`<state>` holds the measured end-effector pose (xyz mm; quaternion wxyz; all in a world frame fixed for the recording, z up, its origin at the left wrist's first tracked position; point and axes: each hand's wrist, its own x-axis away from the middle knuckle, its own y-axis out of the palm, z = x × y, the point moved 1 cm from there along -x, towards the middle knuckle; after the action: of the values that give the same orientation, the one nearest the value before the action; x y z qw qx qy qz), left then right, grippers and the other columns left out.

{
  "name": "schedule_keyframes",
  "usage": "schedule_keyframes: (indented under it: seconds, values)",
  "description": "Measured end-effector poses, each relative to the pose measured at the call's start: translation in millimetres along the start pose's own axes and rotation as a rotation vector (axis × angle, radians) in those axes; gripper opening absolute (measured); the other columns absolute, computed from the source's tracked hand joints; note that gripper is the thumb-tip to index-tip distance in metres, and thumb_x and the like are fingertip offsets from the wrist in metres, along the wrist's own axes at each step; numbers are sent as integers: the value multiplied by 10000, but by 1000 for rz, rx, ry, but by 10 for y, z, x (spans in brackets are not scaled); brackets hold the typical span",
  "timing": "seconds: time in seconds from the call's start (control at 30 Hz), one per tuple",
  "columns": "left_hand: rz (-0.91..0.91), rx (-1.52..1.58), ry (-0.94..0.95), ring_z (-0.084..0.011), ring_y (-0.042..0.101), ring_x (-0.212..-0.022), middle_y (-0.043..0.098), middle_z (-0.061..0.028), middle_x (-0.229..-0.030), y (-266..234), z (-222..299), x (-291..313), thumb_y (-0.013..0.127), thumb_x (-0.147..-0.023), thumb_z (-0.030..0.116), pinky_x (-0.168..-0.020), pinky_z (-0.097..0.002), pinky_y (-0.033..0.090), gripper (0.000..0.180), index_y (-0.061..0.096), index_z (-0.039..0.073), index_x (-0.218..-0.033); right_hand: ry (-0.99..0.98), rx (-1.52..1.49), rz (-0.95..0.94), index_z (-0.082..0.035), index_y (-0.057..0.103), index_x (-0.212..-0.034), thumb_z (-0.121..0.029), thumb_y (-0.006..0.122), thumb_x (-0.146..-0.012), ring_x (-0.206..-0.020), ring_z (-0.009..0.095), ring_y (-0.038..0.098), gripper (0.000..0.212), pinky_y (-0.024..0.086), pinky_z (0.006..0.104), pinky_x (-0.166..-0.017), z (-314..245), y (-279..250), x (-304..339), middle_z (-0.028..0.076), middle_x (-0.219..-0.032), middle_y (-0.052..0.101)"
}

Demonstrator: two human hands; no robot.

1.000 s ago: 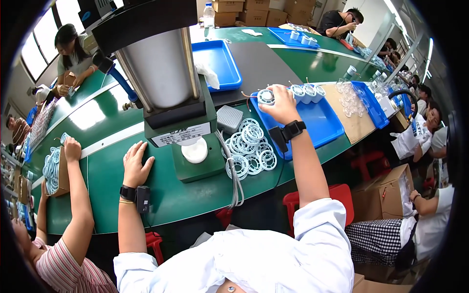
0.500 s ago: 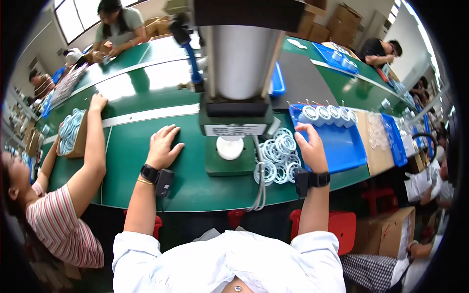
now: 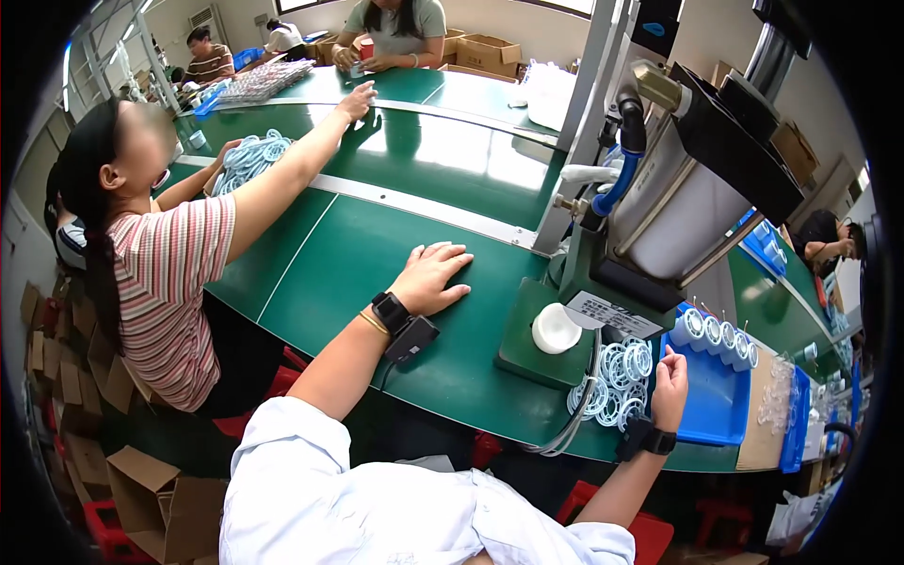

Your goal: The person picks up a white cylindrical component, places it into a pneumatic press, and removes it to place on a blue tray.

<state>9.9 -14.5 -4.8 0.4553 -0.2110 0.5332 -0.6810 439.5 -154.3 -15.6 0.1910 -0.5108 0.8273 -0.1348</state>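
My left hand [image 3: 433,278] lies flat on the green table [image 3: 377,254], fingers stretched out and holding nothing. Between my hands stands a bench press with a pale cylinder [image 3: 683,212]; a round white cup-like piece [image 3: 556,329] sits on its green base [image 3: 527,353]. My right hand [image 3: 670,391] is raised beside a pile of pale blue rings [image 3: 621,372], near the left edge of a blue tray [image 3: 711,405]. Its fingers are loosely bent and no object shows in them. Several white cylindrical parts with thin wires [image 3: 720,336] stand along the tray's far side.
On the left a co-worker in a striped shirt reaches across the table, beside a box of pale blue rings [image 3: 252,160]. Cables [image 3: 570,428] hang over the near edge by the press. Clear plastic pieces [image 3: 778,391] lie right of the tray. Cardboard boxes [image 3: 155,499] stand on the floor.
The view has swung to the left, so the press and tray appear farther right. My left hand stays flat on the table; my right hand's fingers look more bent.
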Motion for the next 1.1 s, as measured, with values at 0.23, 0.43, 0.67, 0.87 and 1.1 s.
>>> schedule_keyframes:
  seconds: [0.23,0.43,0.67,0.87,1.1]
  values:
    - [-9,26,24,-315,336,-1301,418,-123,-1376,5,-18,-23,588,-849,315,-1080,-468,205,529,465,94,-1314,-11,-86,3,-10,461,-879,-21,473,-892,-760,66,444,20,414,229,-747,-11,21,5,228,-1317,476]
    - [-31,32,4,-289,308,-1329,408,-105,-1382,6,-32,-32,590,-839,329,-1087,-515,200,534,464,104,-1307,13,-61,-5,-9,468,-877,-31,465,-887,-966,134,481,25,369,254,-887,-112,28,38,243,-1304,482]
    - [-30,23,11,-313,328,-1310,412,-121,-1383,4,-17,-26,586,-848,315,-1086,-476,200,532,460,99,-1318,5,-58,-7,-9,468,-880,-32,465,-892,-952,125,485,27,376,251,-881,-70,12,41,246,-1314,470]
    - [-33,16,10,-311,323,-1314,408,-120,-1387,9,-28,-31,583,-848,319,-1086,-486,199,534,457,104,-1321,8,-91,-20,-10,470,-883,-38,470,-900,-859,86,474,33,400,232,-823,-16,11,23,234,-1332,459]
    - [-39,20,3,-309,318,-1318,403,-118,-1392,-5,-9,-31,582,-850,320,-1088,-490,196,534,457,104,-1321,4,-93,-17,-10,471,-886,-39,470,-901,-869,88,477,32,398,233,-828,-61,21,29,236,-1344,448]
